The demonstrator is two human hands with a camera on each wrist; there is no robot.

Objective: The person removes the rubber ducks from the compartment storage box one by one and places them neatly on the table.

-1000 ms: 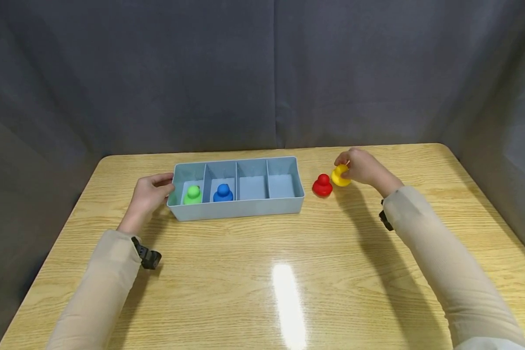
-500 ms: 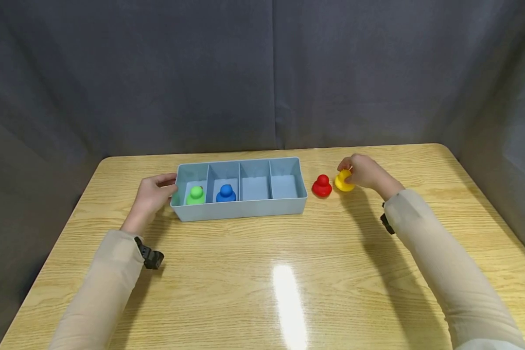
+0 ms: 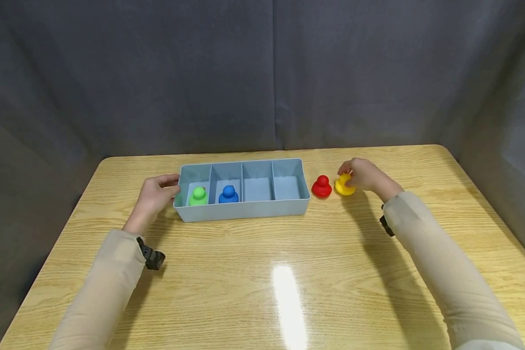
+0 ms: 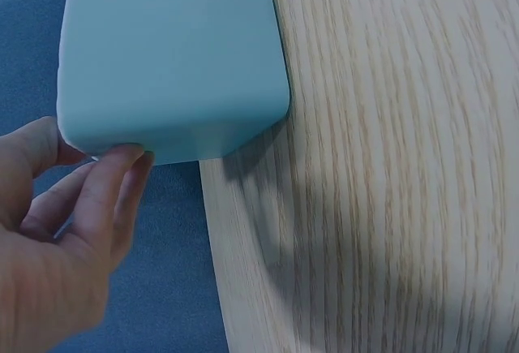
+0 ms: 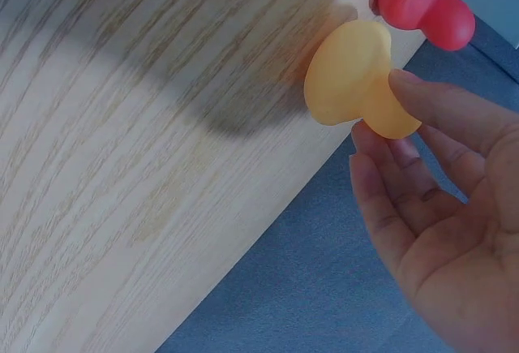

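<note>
Just right of centre in the head view, the right hand (image 3: 364, 175) pinched the yellow figure (image 3: 344, 185) by its knob with curled fingertips (image 5: 403, 85), its base on the bench (image 3: 262, 272), the red figure (image 3: 322, 187) just beside it on the left and the blue tray (image 3: 245, 210) beyond that. The left hand (image 3: 155, 195) lay with relaxed fingers against the tray's left end wall, holding nothing, while a green figure (image 3: 199, 196) and a blue figure (image 3: 229, 194) stood in its two left compartments. The pale wood-grain bench carried a glare patch low in the frame, grey cloth hung behind, and the right hand hid part of the yellow figure's top.
</note>
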